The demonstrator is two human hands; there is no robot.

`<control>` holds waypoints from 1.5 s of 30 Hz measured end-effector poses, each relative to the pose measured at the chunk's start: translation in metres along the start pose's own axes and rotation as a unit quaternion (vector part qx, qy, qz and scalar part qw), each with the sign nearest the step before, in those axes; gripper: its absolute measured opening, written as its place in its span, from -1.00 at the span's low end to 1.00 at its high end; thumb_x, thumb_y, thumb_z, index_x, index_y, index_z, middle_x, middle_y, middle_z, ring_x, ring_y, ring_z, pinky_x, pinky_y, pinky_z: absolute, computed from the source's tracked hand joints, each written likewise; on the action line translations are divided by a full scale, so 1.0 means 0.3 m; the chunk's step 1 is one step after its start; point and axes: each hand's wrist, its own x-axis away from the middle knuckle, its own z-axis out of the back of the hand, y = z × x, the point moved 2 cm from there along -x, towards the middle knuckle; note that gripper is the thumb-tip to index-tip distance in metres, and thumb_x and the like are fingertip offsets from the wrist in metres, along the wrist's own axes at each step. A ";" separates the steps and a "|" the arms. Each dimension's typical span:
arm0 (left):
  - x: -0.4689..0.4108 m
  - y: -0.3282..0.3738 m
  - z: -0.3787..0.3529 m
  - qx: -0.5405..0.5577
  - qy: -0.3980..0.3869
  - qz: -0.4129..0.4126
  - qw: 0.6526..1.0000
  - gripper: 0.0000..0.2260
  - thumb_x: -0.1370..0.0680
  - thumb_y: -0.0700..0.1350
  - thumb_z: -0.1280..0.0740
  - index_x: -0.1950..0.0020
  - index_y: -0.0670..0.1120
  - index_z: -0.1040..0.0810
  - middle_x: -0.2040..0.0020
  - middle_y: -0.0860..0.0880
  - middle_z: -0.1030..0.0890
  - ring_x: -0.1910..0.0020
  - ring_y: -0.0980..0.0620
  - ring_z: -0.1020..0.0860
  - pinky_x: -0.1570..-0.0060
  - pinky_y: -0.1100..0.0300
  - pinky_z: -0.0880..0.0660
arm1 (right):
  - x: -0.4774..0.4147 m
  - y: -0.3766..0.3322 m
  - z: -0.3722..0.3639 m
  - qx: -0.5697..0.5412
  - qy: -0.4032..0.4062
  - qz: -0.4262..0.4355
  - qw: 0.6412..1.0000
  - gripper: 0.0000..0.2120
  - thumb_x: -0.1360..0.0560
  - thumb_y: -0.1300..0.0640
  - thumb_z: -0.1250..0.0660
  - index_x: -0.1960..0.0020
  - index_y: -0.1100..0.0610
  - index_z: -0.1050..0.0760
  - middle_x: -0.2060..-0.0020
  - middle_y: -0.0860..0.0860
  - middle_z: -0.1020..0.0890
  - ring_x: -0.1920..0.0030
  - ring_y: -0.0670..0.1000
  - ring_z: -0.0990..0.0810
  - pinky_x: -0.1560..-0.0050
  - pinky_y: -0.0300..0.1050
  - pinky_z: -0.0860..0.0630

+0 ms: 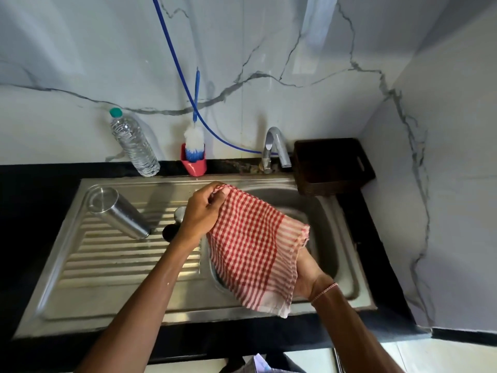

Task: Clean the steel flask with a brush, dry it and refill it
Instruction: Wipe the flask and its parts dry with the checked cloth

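Observation:
The steel flask (118,212) stands upside down, mouth on the ribbed drainboard (107,259) left of the basin. Its cap (172,227), steel with a dark part, lies just right of it, partly behind my left wrist. My left hand (203,211) pinches the top corner of a red-and-white checked cloth (252,246) held over the sink basin. Under the cloth's lower right part is my right hand (308,273), palm up and gripping it. The blue-and-white bottle brush (194,141) stands in a red holder (194,164) against the wall.
A plastic water bottle (133,144) with a green cap stands at the back left. The tap (274,146) and a blue hose (177,65) are behind the basin (325,227). A dark wooden box (332,165) sits at the back right corner. Black counter (32,211) surrounds the sink.

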 end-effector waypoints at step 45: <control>0.096 -0.462 0.209 -0.312 0.132 0.229 0.913 -0.49 -0.50 -0.04 -0.55 -0.37 -0.11 -0.47 -0.34 -0.18 -0.49 -0.22 -0.26 -0.58 -0.06 -0.14 -0.56 | -0.157 -0.090 0.006 0.443 0.059 0.120 0.886 -0.89 -0.53 0.09 -0.45 -0.03 0.09 -0.65 0.08 0.02 -0.74 0.04 0.07 -0.72 -0.12 0.16 -0.63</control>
